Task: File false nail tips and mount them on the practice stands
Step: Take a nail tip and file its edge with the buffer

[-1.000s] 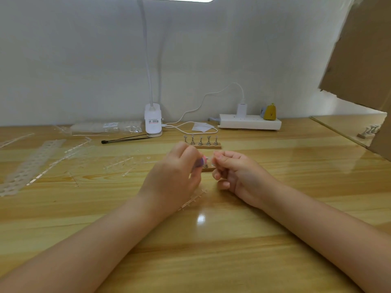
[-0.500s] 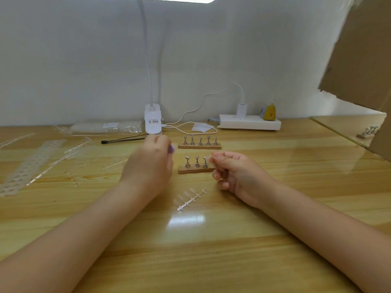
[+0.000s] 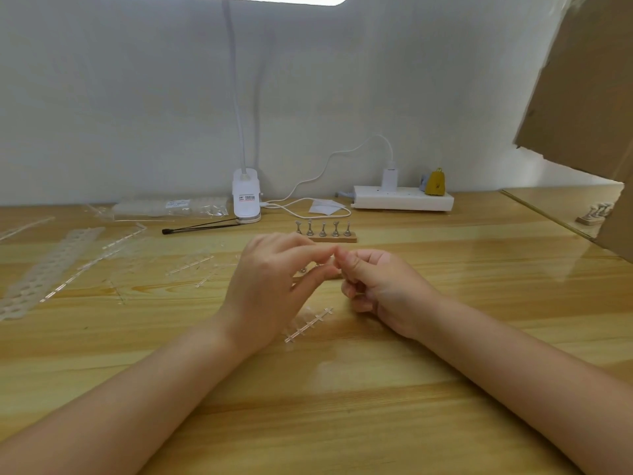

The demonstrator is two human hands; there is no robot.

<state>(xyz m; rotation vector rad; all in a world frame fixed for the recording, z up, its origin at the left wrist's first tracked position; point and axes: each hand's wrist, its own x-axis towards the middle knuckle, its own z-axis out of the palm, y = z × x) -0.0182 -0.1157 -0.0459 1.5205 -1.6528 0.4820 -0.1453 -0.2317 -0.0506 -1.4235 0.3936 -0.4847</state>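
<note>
Two hands meet at the middle of the table (image 3: 342, 406), fingertips touching just above the near stand (image 3: 334, 275). Most of that wooden stand is hidden behind them, so I cannot tell how many of its pegs carry tips. The right hand (image 3: 380, 286) has its fingers curled in, thumb and forefinger pressed together as if pinching something small; a nail tip there would be clear and tiny, and none shows, so what it holds I cannot tell. The left hand (image 3: 270, 286) reaches across with forefinger and thumb stretched toward that pinch, the other fingers loosely spread; nothing shows in it. Judging by the pose, the left is steadying or taking over a tip right over the stand, so that the mounting needs only a short drop.

One far stand (image 3: 330, 238) sits just behind the hands with five metal pegs upright, bare as far as can be seen, likely kept close as the next one to fill. A sprue (image 3: 308, 325) of clear tips lies just in front of the hands, within easy reach for the next piece. More strips (image 3: 191, 265) and a perforated sheet (image 3: 51, 269) lie off to the left, out of the working spot. The lamp (image 3: 245, 200) stands at the back and lights the work from above.
</note>
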